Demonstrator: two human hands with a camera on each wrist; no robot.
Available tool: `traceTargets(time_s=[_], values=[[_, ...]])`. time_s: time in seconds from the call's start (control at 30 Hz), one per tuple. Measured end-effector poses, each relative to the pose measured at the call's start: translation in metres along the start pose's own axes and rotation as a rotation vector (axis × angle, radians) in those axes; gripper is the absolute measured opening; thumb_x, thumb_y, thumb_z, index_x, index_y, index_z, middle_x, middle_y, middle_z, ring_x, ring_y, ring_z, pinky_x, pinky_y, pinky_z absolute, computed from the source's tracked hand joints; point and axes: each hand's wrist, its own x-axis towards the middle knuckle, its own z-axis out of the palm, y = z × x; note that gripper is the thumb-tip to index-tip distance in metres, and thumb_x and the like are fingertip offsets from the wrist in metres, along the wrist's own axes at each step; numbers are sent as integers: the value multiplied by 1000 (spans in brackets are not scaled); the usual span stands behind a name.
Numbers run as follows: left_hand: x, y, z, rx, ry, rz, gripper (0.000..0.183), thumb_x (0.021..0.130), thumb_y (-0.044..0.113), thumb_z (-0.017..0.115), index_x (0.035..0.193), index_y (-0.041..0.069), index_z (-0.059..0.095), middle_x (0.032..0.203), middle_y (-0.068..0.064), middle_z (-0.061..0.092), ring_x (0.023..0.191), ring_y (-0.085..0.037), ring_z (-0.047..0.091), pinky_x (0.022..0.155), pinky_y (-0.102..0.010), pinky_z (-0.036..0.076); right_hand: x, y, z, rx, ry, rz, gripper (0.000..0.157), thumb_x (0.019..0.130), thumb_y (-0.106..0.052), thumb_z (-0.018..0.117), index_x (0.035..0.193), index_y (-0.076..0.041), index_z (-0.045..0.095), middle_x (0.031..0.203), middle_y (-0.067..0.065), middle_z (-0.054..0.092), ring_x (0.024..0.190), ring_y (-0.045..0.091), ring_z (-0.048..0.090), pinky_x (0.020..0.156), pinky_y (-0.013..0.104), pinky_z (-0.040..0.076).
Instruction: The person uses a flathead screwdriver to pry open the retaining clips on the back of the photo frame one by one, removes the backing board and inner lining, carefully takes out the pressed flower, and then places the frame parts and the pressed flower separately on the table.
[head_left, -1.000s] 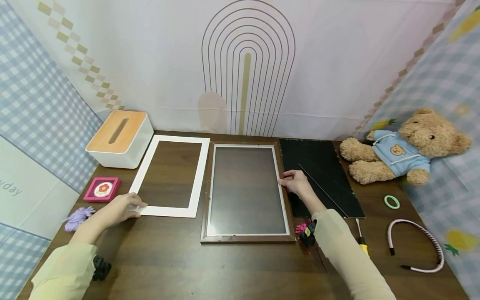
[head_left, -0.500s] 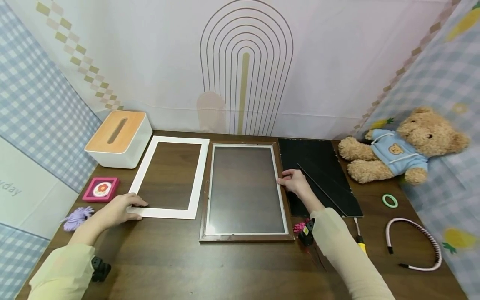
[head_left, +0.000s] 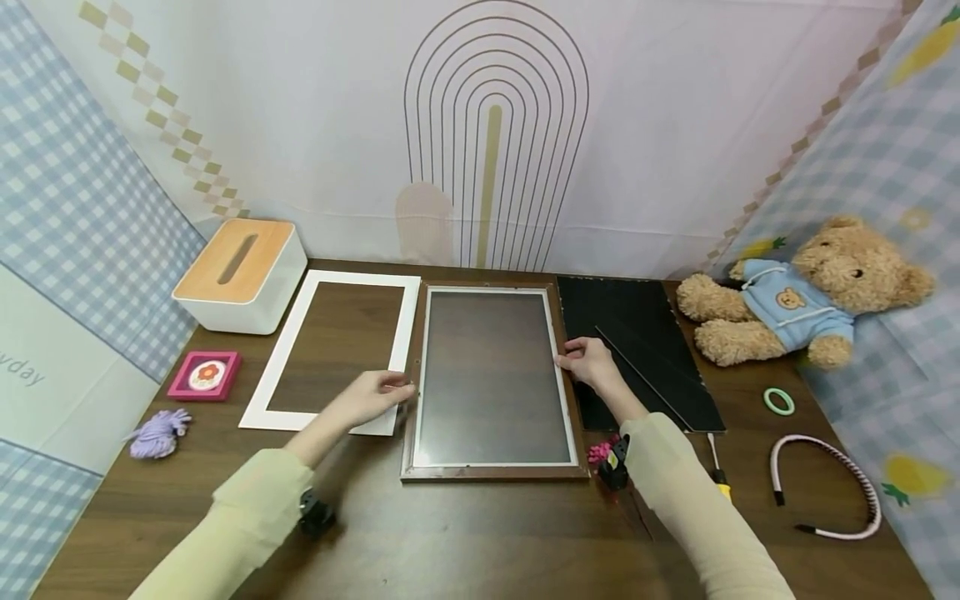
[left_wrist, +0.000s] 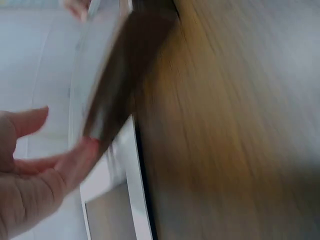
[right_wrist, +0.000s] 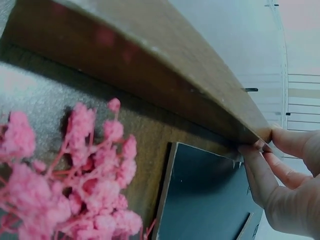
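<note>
A brown picture frame (head_left: 495, 474) lies on the table, with a clear pane (head_left: 495, 375) inside its pale inner edge. My right hand (head_left: 592, 362) holds the frame's right side; in the right wrist view, thumb and fingertips pinch its edge. My left hand (head_left: 367, 398) is at the frame's left side, over the right strip of a white mat board (head_left: 281, 350). Blurred in the left wrist view, the left fingertips (left_wrist: 85, 152) appear to touch the frame's side, thumb apart. A black backing board (head_left: 622, 304) lies on the right, partly behind my right hand.
A tissue box (head_left: 255, 292), pink square box (head_left: 204, 376) and purple yarn bundle (head_left: 159, 434) stand left. Pink dried flowers (right_wrist: 95, 185) lie by the frame's lower right. A screwdriver (head_left: 717, 471), green ring (head_left: 779, 402), headband (head_left: 862, 483) and teddy bear (head_left: 802, 292) are farther right.
My left hand has let go of the mat board's lower left corner and moved right to the picture frame's left side. The right hand stays at the frame's right edge.
</note>
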Motion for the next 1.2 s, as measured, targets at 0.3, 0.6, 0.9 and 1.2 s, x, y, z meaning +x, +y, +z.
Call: traceTargets(time_s=[0.3, 0.6, 0.9, 1.2], values=[[17, 23, 18, -433, -28, -321, 55, 97, 19, 44, 137, -13, 23, 144, -31, 28, 134, -41, 31, 112, -51, 26, 1, 1, 0, 128, -20, 54, 41, 88, -13, 62, 123, 6, 51, 108, 21, 60, 73, 11, 57, 67, 23, 52], [29, 13, 8, -844, -42, -263, 48, 100, 15, 38, 141, -2, 21, 126, -13, 56, 117, -24, 54, 97, -37, 43, 3, 2, -2, 111, -36, 30, 41, 89, -11, 60, 123, 10, 49, 104, 20, 60, 79, 13, 60, 79, 34, 56], [30, 13, 5, -1114, -115, -254, 37, 102, 20, 33, 135, 3, 29, 82, 7, 66, 75, -5, 64, 70, -19, 53, -21, -14, 13, -67, 139, -277, 39, 84, -16, 67, 116, 4, 59, 116, 24, 61, 105, 35, 60, 90, 43, 50], [29, 17, 9, -1112, -100, -208, 53, 102, 17, 30, 146, -4, 10, 89, 4, 59, 76, -5, 64, 74, -21, 54, -78, -53, 77, -293, -231, -874, 79, 70, -43, 78, 135, -11, 46, 143, 14, 41, 134, 35, 35, 108, 54, 31]])
